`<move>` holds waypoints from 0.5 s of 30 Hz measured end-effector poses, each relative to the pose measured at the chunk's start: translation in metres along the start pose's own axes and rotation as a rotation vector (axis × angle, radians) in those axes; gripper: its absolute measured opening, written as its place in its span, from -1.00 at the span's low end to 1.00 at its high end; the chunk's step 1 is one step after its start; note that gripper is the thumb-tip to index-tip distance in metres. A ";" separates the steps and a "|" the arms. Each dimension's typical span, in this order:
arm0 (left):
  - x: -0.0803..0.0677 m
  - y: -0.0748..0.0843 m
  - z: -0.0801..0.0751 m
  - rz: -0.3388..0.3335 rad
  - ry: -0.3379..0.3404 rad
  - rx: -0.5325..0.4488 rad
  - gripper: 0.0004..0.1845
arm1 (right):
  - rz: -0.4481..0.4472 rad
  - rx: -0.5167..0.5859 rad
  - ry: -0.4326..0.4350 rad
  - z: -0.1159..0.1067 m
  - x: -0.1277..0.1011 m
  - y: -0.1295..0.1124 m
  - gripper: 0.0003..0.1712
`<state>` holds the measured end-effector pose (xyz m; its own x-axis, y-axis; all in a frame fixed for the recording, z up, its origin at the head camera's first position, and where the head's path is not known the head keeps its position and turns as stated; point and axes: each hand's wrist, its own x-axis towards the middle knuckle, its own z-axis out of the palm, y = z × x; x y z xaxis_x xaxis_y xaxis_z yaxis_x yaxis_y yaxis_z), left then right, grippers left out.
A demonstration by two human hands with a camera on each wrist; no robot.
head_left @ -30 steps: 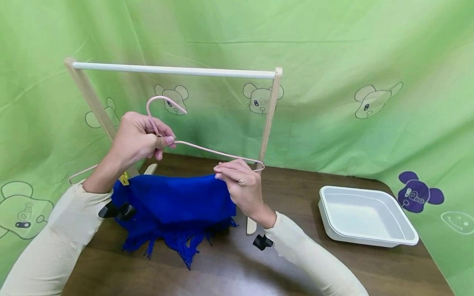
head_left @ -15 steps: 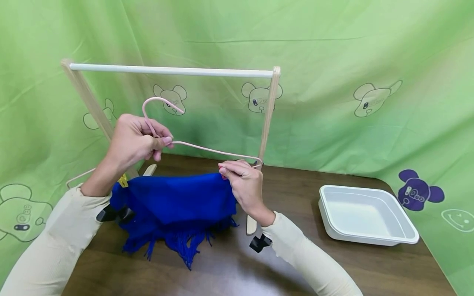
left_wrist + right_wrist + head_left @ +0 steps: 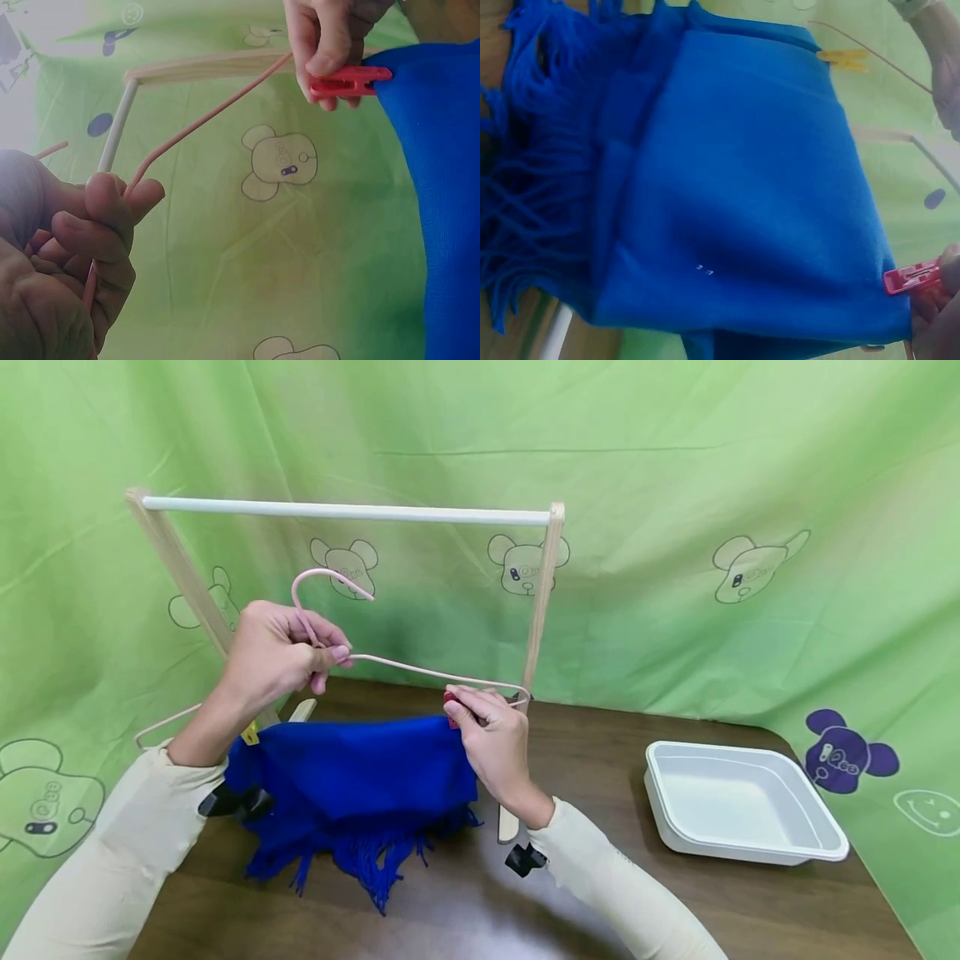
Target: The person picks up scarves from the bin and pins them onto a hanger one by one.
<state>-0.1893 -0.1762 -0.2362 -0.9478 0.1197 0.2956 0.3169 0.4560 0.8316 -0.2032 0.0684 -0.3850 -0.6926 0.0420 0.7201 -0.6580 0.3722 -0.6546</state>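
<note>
A person's left hand (image 3: 273,652) grips a pink wire hanger (image 3: 420,670) by its neck, fingers curled tight just below the hook, holding it up above a brown table (image 3: 600,893). A blue fringed scarf (image 3: 360,777) is folded over the hanger's bottom bar and hangs down from that grip, its tassels reaching toward the table. At the far end of the hanger from the left hand, the right hand (image 3: 491,735) pinches a red clothespin (image 3: 349,81) between thumb and fingers, at the scarf's top corner, seemingly to pin the cloth in place. A yellow clothespin (image 3: 844,57) already sits at the opposite corner, below the left wrist. Behind both hands stands a wooden rail (image 3: 345,512). Well off to the right of the right hand lies a white tray (image 3: 742,802).
</note>
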 end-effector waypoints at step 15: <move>-0.002 -0.002 -0.001 0.003 -0.003 0.012 -0.94 | -0.105 0.010 0.044 -0.001 -0.009 0.004 -0.71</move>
<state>-0.1879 -0.1786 -0.2378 -0.9471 0.1239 0.2961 0.3189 0.4662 0.8252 -0.1993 0.0706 -0.3936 -0.6064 0.0441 0.7939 -0.7290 0.3677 -0.5773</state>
